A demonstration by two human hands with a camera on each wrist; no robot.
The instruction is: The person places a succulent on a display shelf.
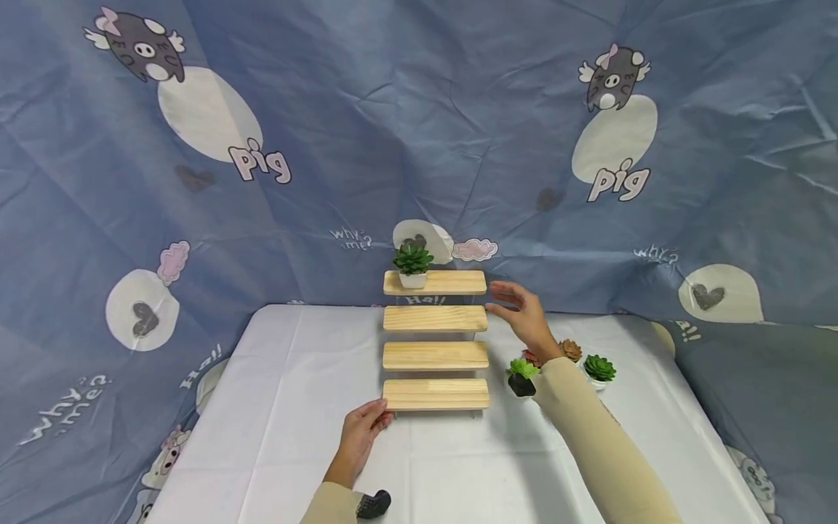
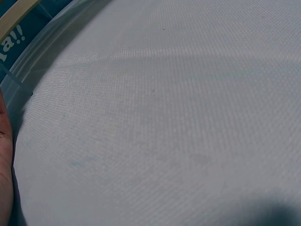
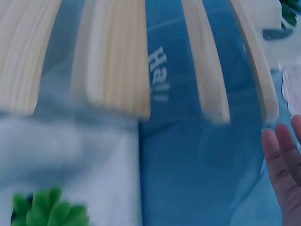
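In the head view, a tiered wooden display stand [image 1: 435, 356] with pale plank shelves stands at the middle of the table. My left hand [image 1: 358, 437] grips the left front corner of its lowest shelf; the left wrist view shows only the hand's edge. Beside the right end of the upper shelves is my right hand [image 1: 521, 314], fingers spread from the thumb and nothing between them. In the right wrist view, its fingertips [image 3: 270, 139] are close to the top shelf's end [image 3: 269, 110]. A green succulent in a white pot [image 1: 413, 279] sits on the top shelf, left side.
Several small potted succulents stand right of the stand, partly behind my right forearm: a light green one [image 1: 522, 368], a brown one [image 1: 569, 350], a dark green one [image 1: 599, 368]. A white cloth [image 1: 314, 407] covers the table. Blue printed fabric [image 1: 419, 131] hangs behind.
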